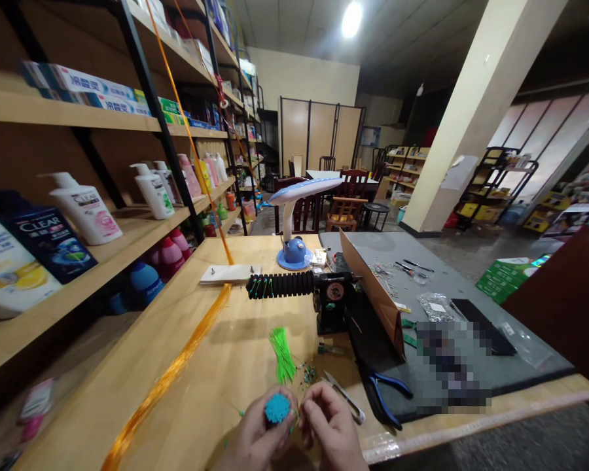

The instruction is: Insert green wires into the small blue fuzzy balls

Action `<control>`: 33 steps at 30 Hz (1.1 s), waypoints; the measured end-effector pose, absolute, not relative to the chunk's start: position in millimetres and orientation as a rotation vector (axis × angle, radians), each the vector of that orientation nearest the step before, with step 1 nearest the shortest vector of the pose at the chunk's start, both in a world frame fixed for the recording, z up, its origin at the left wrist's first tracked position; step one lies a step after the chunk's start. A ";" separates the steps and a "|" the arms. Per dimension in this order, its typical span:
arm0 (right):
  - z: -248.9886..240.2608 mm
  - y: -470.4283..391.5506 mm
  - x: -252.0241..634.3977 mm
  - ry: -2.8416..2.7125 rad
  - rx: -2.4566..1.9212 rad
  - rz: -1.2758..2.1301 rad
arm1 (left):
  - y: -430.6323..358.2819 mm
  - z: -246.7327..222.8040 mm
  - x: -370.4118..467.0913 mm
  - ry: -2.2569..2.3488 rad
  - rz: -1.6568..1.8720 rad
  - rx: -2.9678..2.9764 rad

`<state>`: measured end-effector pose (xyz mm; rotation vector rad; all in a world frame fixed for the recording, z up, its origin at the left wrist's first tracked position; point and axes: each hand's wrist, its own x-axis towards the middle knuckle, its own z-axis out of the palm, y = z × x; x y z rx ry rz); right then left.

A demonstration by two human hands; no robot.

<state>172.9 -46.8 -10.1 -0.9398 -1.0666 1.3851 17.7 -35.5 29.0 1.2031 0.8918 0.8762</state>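
Observation:
At the front of the wooden table, my left hand (259, 433) is closed round a turquoise, rough-surfaced round piece (277, 409). Right beside it, the fingers of my right hand (330, 424) are pinched together; thin greenish strands show between the two hands, but what the pinch holds is too small to tell. Just beyond lie a bundle of bright green thin strips (283, 356) and a scatter of small dark beads (308, 374). A pair of metal scissors or snips (346, 398) rests close to my right hand.
Behind stands a black ridged roller device (287, 285) beside a flat plate (223, 275). Orange thread (177, 373) runs down the left. A blue lamp (294, 254) is at the back. Blue-handled pliers (390, 386) lie on the grey mat (422, 255); bottle-filled shelves (127, 222) border the left.

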 end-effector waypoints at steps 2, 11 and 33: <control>-12.7 -44.2 171.5 -1.054 -0.947 1.371 | -33.5 29.7 16.6 0.872 0.879 1.343; 5.0 -44.6 179.1 -1.368 -0.992 1.237 | -32.4 40.8 10.9 0.860 0.799 1.510; 9.4 -46.7 179.4 -1.581 -1.056 0.883 | -40.5 24.9 19.4 0.980 0.841 1.212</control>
